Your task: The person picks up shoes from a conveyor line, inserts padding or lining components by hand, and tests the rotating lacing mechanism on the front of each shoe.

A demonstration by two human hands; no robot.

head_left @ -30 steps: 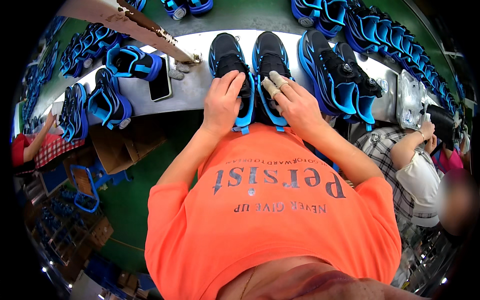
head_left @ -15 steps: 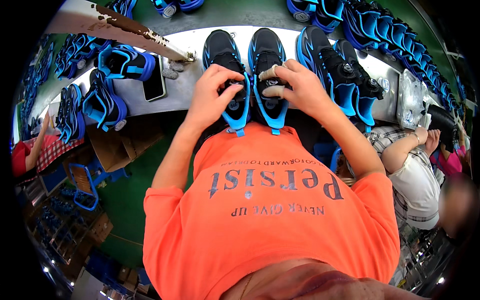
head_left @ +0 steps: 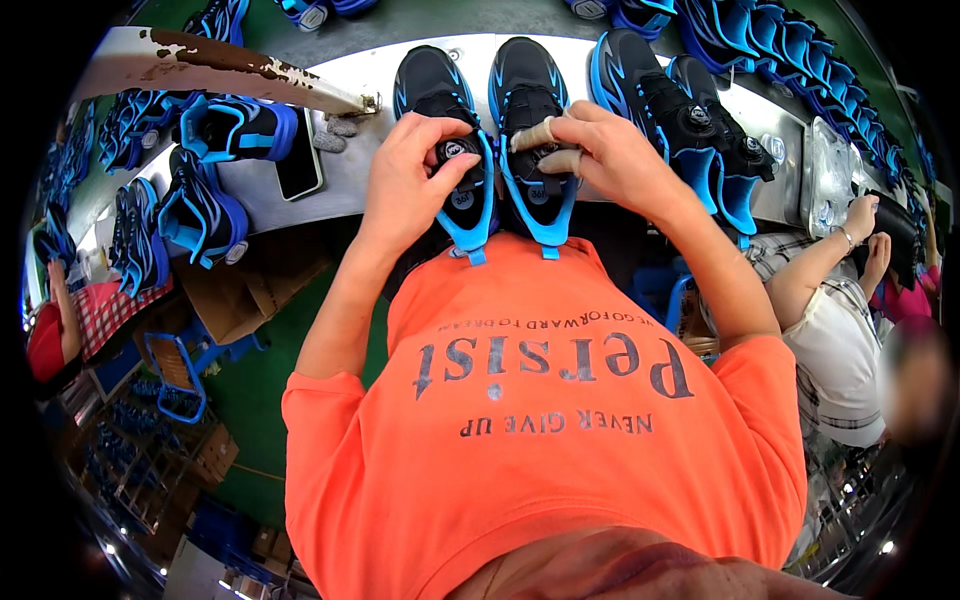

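Dials fitted on both shoes, one dial (head_left: 453, 150) showing on the left shoe (head_left: 430, 82); can't tell whether they're set, so adjustment there looks mid-way at best. Both shoes sit side by side at the counter (head_left: 342, 186), right shoe (head_left: 525, 72) included, toes away from wearer, heels at the shirt (head_left: 540, 420), long axes near-parallel, front-to-back. Left hand (head_left: 400, 175) half-curled round its dial, right hand (head_left: 625, 155) half-curled at the other tongue; firm hold on either: can't tell.

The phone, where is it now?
In the head view, the phone lies on the metal bench, left of the left hand, between a blue-trimmed shoe and grey lumps.
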